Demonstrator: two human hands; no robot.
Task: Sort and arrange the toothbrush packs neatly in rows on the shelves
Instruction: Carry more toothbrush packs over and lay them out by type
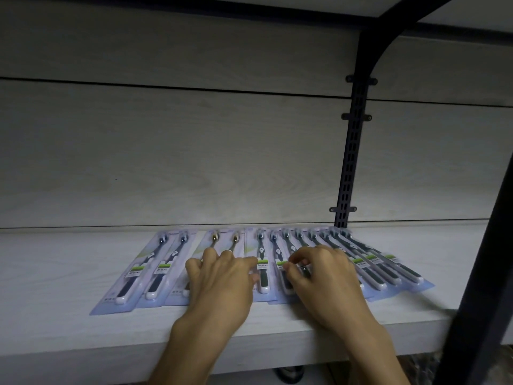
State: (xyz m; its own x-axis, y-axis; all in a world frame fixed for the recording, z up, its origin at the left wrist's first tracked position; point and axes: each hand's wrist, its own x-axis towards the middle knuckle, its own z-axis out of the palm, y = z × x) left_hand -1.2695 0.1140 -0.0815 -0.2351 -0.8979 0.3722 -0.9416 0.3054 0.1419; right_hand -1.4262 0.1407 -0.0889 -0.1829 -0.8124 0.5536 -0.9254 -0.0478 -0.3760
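Observation:
Several toothbrush packs lie flat in a row on the pale wooden shelf (pixel 55 273), brush heads toward the back panel. The leftmost pack (pixel 144 270) holds two dark brushes. Beside it lies a pack with gold-necked brushes (pixel 222 240), and my left hand (pixel 222 282) rests on it with fingers spread and lightly bent. To the right, the packs (pixel 388 268) overlap one another in a fan. My right hand (pixel 319 273) lies on a middle pack (pixel 266 259), its fingertips curled and pinching at that pack's green label area.
A black slotted upright (pixel 351 151) stands at the back right, just behind the overlapping packs. A thick dark frame post (pixel 483 273) crosses the right foreground. The underside of another shelf (pixel 194 6) hangs overhead. Bare shelf surface stretches to the left of the packs.

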